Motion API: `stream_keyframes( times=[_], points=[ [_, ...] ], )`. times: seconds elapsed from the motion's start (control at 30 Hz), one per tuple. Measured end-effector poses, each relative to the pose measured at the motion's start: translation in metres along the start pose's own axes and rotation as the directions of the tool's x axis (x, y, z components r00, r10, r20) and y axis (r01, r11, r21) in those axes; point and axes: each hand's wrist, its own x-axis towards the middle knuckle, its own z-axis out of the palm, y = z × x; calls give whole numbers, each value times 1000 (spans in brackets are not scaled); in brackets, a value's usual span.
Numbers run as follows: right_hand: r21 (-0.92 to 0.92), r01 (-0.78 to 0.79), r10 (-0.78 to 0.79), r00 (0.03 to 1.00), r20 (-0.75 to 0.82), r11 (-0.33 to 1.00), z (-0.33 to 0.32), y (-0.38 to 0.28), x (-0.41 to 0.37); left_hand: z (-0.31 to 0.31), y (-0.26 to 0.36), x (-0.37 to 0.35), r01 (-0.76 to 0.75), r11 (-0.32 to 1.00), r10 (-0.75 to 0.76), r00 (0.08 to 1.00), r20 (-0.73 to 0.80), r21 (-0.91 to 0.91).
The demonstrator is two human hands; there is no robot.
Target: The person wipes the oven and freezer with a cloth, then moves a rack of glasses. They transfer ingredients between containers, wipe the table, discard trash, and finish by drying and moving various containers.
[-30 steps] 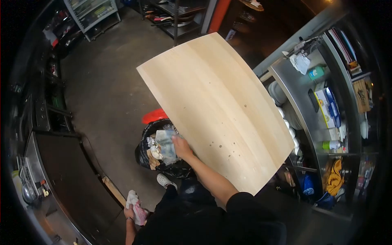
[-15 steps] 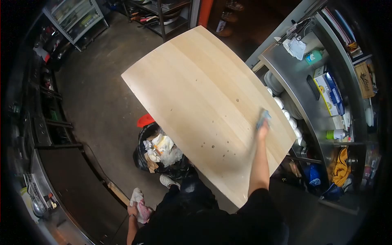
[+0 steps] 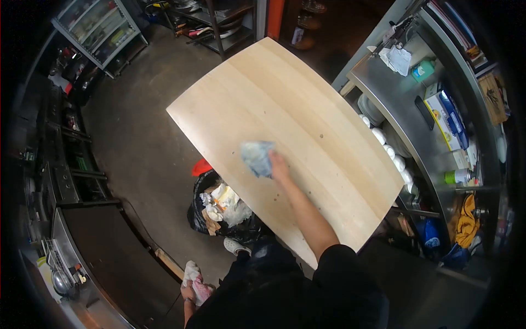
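Note:
A pale wooden tabletop [image 3: 285, 93] with small dark spots fills the middle of the view. My right hand [image 3: 278, 164] is closed on a light blue cloth [image 3: 256, 158], which lies against the wood left of the middle and is slightly blurred. Down at the lower left, my left hand [image 3: 188, 290] grips a bunched white cloth with red stains [image 3: 198, 286]. That hand hangs low beside my body, apart from the table.
A black rubbish bag [image 3: 195, 211] with crumpled paper stands left of the table. On the right, a steel counter [image 3: 397, 101] holds a green bottle [image 3: 423, 70], a box [image 3: 445, 118] and a spray can [image 3: 458, 176]. A dark-topped unit [image 3: 104, 252] stands lower left.
My right hand has swept the blue cloth from the table's right side leftward across the wood. My left hand still holds the stained cloth. The view has shifted slightly.

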Motion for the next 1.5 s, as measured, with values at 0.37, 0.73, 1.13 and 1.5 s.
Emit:
stream_keyframes(
  times=[0.37, 0.73, 1.13, 1.5],
  points=[
    [-882, 245, -619, 782, -65, 403, -44, 5, 7, 3, -22, 35, -135, 988, 145, 976, 161, -70],
    [-853, -415, -221, 842, -492, 316, -218, 72, -250, -5, 17, 80, -439, 819, 325, 885, 333, 369],
    [-748, 169, -456, 868, -196, 642, 43, 15, -130, 2, 76, 106, -479, 872, 386, 802, 456, 106],
    [-184, -756, 26, 257, -966, 628, -159, 120, -377, -42, 72, 107, -568, 763, 418, 798, 435, 309]
  ],
)
